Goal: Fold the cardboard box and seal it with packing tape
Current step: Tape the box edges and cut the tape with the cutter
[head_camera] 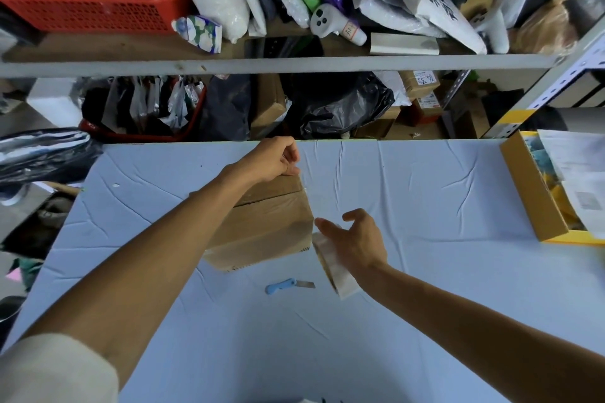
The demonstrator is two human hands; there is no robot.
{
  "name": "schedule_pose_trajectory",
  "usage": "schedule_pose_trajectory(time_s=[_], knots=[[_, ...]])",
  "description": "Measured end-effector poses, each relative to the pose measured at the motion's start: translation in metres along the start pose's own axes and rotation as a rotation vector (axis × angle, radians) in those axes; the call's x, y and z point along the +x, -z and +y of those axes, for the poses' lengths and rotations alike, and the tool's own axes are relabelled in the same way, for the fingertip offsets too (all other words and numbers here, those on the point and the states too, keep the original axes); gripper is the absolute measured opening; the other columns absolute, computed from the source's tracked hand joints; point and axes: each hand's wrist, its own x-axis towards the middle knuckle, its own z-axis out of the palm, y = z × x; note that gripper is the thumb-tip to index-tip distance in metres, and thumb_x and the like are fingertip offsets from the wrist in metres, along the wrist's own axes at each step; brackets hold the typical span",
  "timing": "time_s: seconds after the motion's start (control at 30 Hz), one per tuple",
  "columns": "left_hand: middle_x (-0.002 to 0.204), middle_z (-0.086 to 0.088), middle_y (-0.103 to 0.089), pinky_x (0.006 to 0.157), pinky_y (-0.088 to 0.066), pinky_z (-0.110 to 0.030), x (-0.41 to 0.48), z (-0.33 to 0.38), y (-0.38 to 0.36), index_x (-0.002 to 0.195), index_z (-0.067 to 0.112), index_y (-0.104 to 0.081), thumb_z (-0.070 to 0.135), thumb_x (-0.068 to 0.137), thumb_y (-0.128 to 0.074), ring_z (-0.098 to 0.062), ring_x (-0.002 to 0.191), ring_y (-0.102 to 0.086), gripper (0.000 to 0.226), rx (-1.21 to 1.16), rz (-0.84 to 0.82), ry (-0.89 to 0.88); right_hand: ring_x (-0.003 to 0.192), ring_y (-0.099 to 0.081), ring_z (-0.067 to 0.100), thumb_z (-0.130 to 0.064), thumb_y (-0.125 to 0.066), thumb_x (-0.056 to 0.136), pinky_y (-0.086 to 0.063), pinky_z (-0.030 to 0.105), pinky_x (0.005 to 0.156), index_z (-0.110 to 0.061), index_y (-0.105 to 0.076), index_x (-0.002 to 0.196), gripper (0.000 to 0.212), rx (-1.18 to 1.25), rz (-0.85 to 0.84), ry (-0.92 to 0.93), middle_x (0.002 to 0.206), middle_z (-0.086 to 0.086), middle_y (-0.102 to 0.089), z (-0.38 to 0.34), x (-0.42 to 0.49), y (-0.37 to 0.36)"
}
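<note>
A closed brown cardboard box (262,226) lies on the blue-white table (425,206). My left hand (275,159) is past the box's far right corner and pinches the free end of a clear strip of tape (307,196). The strip runs along the box's right side to the roll of clear packing tape (332,263). My right hand (357,240) has its fingers through the roll's core and holds it just off the box's near right corner. A blue utility knife (288,285) with its blade out lies on the table in front of the box.
An open yellow-brown carton (537,196) with papers stands at the table's right edge. Behind the table, metal shelves (262,64) hold bags, parcels and a red basket (95,10). Dark bags lie on the floor at the left.
</note>
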Motion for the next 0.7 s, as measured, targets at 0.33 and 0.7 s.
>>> schedule_pose_trajectory(time_s=[0.33,0.7], knots=[[0.123,-0.008,-0.057,0.080,-0.051,-0.031,-0.007,0.008,-0.001,0.119,0.016,-0.055,0.010,0.083,-0.070,-0.022,0.090,-0.062,0.040,0.011,0.044,-0.020,0.093,-0.061,0.020,-0.060,-0.066,0.076,-0.048,0.032,0.073,-0.020,-0.048,0.125,0.066,0.011,0.035,0.035,0.115,0.001,-0.063,-0.001,0.000,0.000],[0.146,-0.012,-0.021,0.104,-0.038,-0.035,-0.012,0.014,-0.009,0.145,0.020,-0.023,0.016,0.075,-0.078,-0.027,0.128,-0.036,0.089,0.143,0.245,-0.020,0.087,-0.060,0.020,-0.059,-0.067,0.076,-0.047,0.032,0.071,-0.017,-0.053,0.114,0.058,0.016,0.008,-0.007,0.097,-0.003,-0.056,0.002,0.004,-0.001]])
